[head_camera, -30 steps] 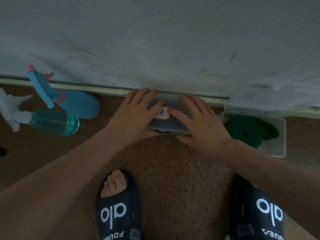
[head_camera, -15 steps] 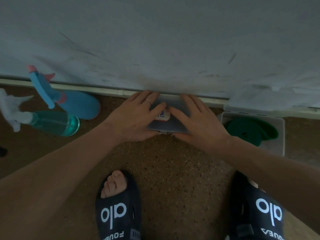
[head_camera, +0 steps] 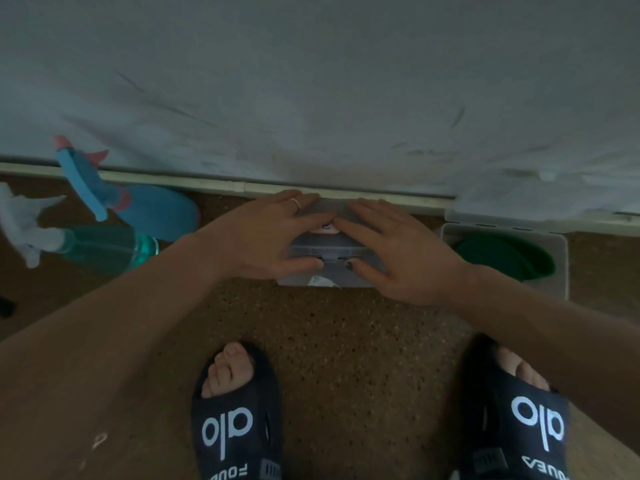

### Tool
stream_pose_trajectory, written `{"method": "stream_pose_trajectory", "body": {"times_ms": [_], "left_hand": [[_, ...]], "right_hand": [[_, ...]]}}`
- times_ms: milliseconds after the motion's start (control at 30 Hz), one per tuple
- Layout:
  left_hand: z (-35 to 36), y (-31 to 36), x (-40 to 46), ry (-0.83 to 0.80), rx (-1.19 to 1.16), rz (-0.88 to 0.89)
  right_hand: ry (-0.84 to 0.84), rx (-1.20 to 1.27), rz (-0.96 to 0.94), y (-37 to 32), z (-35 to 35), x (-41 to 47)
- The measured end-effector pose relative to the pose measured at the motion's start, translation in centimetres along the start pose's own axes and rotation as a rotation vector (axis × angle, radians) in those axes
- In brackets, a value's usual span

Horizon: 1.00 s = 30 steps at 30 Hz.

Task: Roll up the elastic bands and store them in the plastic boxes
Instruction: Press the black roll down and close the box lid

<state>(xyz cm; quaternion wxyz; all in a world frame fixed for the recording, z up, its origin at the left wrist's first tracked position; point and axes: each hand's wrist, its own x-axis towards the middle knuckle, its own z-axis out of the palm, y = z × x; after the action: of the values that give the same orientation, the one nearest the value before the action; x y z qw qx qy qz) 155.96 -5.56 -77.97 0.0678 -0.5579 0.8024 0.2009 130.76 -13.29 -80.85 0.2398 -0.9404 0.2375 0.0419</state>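
Both hands are down on the closed plastic box (head_camera: 329, 261), which sits on the floor (head_camera: 346, 341) tight against the far wall (head_camera: 311, 81). The left hand (head_camera: 273, 233) lies flat on the lid with fingers spread, thumb tucked at the near front edge by the latch. The right hand (head_camera: 398, 251) mirrors it, fingers spread across the lid, thumb pressing at the same front edge. This looks like the lid being snapped home. The box is thin clear plastic, likely light and a bit slippery, so pressing close to the latch seems the best hold. What is inside I cannot tell; the hands cover most of it.

Just to the right, a second box (head_camera: 561, 271) stands open, lid tipped back against the wall, with a green elastic band (head_camera: 505, 258) coiled inside. That band looks soft and springy, likely to uncoil if let loose. Over on the left lie two spray bottles (head_camera: 104, 247).
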Motion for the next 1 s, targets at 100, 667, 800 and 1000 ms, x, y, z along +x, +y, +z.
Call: {"method": "stream_pose_trajectory", "body": {"times_ms": [100, 667, 800, 1000], "left_hand": [[0.5, 0.1, -0.1, -0.005, -0.057, -0.015], [1.3, 0.1, -0.4, 0.192, -0.415, -0.029], [1.5, 0.0, -0.2, 0.194, -0.485, -0.049], [1.9, -0.2, 0.0, 0.207, -0.620, -0.247]], "right_hand": [[0.000, 0.068, 0.000, -0.1, 0.2, 0.0], [0.234, 0.487, 0.050, -1.3, -0.1, 0.6], [0.226, 0.459, 0.076, -1.3, 0.4, 0.9], [0.232, 0.473, 0.073, -1.0, 0.3, 1.2]]}}
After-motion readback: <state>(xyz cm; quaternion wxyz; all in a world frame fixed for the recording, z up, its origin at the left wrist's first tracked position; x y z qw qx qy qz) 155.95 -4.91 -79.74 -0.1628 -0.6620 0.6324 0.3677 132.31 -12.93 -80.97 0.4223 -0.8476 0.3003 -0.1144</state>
